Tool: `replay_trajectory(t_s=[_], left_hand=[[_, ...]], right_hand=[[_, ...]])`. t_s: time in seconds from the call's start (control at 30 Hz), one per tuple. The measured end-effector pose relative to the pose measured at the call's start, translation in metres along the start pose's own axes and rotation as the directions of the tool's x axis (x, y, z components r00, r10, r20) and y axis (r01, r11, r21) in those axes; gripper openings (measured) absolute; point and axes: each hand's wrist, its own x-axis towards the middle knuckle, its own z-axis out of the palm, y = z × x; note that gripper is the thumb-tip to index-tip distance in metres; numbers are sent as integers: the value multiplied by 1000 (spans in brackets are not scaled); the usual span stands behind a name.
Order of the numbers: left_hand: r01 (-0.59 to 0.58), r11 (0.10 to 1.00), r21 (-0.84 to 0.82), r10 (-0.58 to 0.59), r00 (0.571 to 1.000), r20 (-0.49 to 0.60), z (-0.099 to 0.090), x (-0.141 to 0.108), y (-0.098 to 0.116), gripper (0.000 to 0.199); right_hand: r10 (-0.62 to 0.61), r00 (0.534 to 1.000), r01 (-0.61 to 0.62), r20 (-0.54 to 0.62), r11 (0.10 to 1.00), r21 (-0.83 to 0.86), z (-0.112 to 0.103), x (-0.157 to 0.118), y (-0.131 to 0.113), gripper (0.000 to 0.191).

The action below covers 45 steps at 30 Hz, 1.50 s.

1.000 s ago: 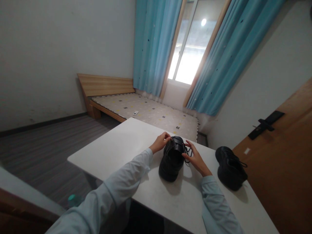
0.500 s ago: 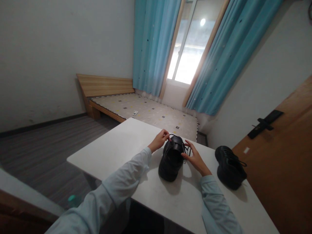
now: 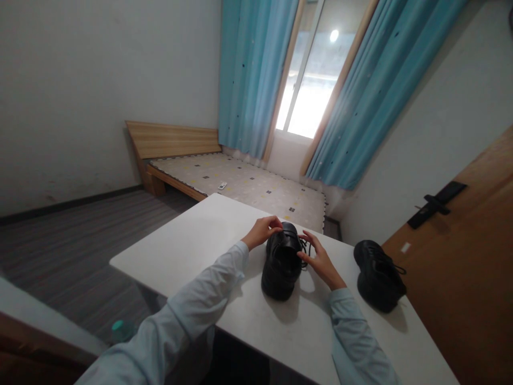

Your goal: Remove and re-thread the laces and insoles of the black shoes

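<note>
- A bed (image 3: 240, 174) is seen beyond the table, below the blue curtains (image 3: 256, 80).
- A wooden door (image 3: 460, 256) is fitted with a black handle, at the right.
- A bright window (image 3: 310, 96) is framed by the parted curtains.
- A white table (image 3: 192, 240) is reached over by both arms, which are covered by pale blue sleeves (image 3: 208, 294).
- A black shoe (image 3: 278, 283) is set upright near the table's far edge, with its heel turned toward the person.
- The other shoe (image 3: 379, 278) is placed well to the right, untouched.
- The left hand (image 3: 261, 232) is laid at the shoe's front left, fingertips drawn together; whether a lace is pinched cannot be told.
- The right hand (image 3: 320, 262) is held at the opening's right rim, thumb and fingers spread apart, beside loose laces (image 3: 306, 250).
- A small white object (image 3: 222, 186) is left on the bed.
</note>
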Motion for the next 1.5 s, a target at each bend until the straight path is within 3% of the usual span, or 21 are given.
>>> replay_trajectory(t_s=[0.23,0.4,0.57,0.7,0.83,1.07,1.2,1.33,1.4,1.5], left_hand=[[-40,998,-43,40,999,-1,2,0,-2,9],[-68,997,-44,68,998,-6,2,-1,-1,8],[-160,987,26,159,987,29,0,-1,1,5],[-205,972,117,204,979,27,-5,0,-4,6],[-170,959,229,164,985,45,-14,1,-9,5],[-48,904,426,-7,992,127,-26,1,-16,15],[71,827,557,-81,997,-7,-31,0,-31,11],[194,795,574,-110,978,-178,-35,-1,-39,16],[263,819,510,-116,946,-302,-37,-1,-40,18],[323,903,282,-163,867,-470,-40,3,-40,12]], right_hand=[[74,997,-74,-7,997,-2,2,1,9,68],[53,998,-54,-17,996,-73,0,2,7,67],[-9,1000,7,-24,993,-118,-1,2,-3,55],[6,998,-15,-63,989,-146,-1,2,-4,50],[21,995,-34,-93,990,-136,0,1,-1,51],[20,994,-37,-109,987,-158,1,1,-1,55],[-55,991,23,-125,970,-244,1,1,-1,53],[-93,981,39,-168,954,-298,2,1,2,55],[-87,981,31,-176,954,-299,3,1,3,54],[-65,986,22,-152,963,-269,2,1,3,53]])
